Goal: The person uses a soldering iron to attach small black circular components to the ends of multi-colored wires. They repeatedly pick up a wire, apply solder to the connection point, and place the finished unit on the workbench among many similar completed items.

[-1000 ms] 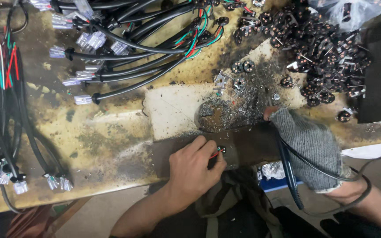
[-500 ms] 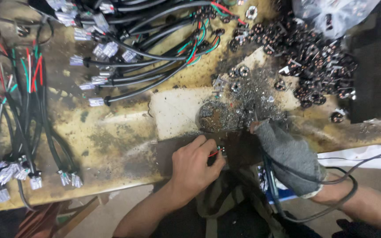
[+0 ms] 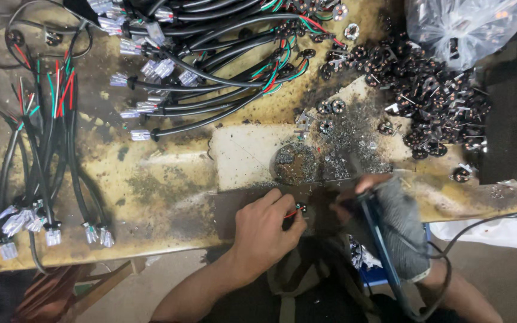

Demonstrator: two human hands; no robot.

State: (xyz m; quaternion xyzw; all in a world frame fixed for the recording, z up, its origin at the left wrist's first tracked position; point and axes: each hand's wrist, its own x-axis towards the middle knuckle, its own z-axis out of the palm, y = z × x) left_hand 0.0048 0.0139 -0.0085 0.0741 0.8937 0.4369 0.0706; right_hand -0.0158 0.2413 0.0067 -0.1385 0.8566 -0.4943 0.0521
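Observation:
My left hand (image 3: 267, 230) pinches a small black round connector with red and green wires (image 3: 297, 210) at the near edge of the stained workbench (image 3: 151, 191). My right hand (image 3: 393, 224), in a grey knit glove, grips a blue-handled soldering iron (image 3: 375, 230) whose tip points left toward the connector. The iron's black cord (image 3: 480, 224) trails off to the right. Just beyond the hands lies a round patch of solder scraps (image 3: 294, 162).
A heap of small black round connectors (image 3: 426, 90) lies at the back right beside a clear plastic bag (image 3: 468, 24). Black cables with coloured wires and clear plugs (image 3: 198, 72) spread across the back, and more cables (image 3: 43, 167) lie at the left.
The view has shifted, so the bench appears further right and lower. My gloved right hand has moved closer to the left hand, bringing the iron toward the connector.

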